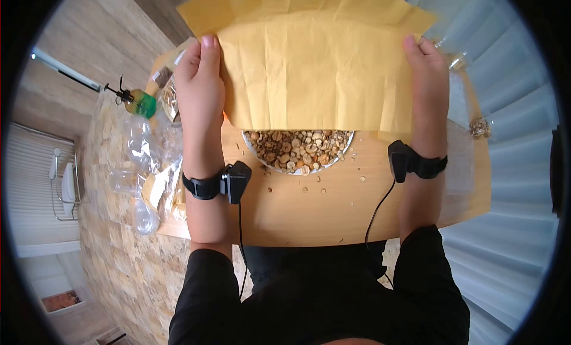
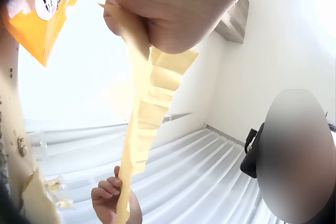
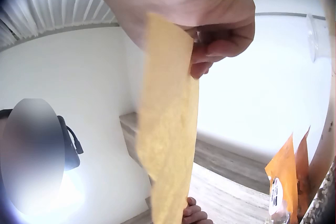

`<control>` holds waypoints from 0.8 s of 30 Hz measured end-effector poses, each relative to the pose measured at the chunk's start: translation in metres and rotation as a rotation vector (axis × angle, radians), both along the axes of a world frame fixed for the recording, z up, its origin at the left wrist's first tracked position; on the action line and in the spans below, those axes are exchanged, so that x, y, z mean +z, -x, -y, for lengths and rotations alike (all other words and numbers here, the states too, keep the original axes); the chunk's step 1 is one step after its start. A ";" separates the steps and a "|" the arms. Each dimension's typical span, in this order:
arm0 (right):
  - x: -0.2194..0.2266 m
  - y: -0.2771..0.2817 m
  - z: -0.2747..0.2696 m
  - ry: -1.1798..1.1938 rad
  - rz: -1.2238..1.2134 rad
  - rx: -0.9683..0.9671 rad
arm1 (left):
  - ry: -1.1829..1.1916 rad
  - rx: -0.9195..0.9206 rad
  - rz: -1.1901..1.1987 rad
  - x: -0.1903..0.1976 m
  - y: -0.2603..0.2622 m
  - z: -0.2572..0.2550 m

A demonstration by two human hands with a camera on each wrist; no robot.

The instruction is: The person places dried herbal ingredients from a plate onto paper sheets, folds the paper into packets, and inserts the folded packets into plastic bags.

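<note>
A creased sheet of yellow-brown paper [image 1: 315, 59] is held up by both hands, hiding the far part of a white bowl filled with dried slices and pieces [image 1: 300, 151]. At its left edge the left hand [image 1: 201, 83] pinches it, thumb on the near face. The right hand [image 1: 429, 77] grips the opposite edge. Seen from the left wrist, the paper [image 2: 139, 108] runs edge-on from the left hand [image 2: 173, 8] down to the right hand [image 2: 113, 198]. In the right wrist view the right hand [image 3: 210, 19] has fingers curled at the paper's edge [image 3: 170, 103].
Clear plastic bags and containers [image 1: 143, 149] lie at the table's left side, near a green spray bottle [image 1: 141, 103]. Scattered pieces dot the wooden table [image 1: 309, 214]. A small container of pieces [image 1: 479, 128] is at the right edge. An orange packet [image 3: 283, 176] stands near the bowl.
</note>
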State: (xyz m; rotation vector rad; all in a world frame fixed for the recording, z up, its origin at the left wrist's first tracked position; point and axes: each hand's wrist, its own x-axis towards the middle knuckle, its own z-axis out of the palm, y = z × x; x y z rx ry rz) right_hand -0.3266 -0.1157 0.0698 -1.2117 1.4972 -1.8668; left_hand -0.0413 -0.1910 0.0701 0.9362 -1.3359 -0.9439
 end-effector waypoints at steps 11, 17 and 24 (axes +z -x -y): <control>-0.008 0.009 -0.001 0.048 -0.164 -0.009 | -0.168 0.094 -0.187 -0.004 0.020 -0.022; -0.011 -0.017 0.000 0.007 -0.250 0.178 | -0.418 -0.157 -0.590 -0.060 -0.023 -0.026; -0.011 -0.038 -0.002 0.167 -0.161 0.291 | -0.552 -0.352 -0.802 -0.102 -0.048 -0.020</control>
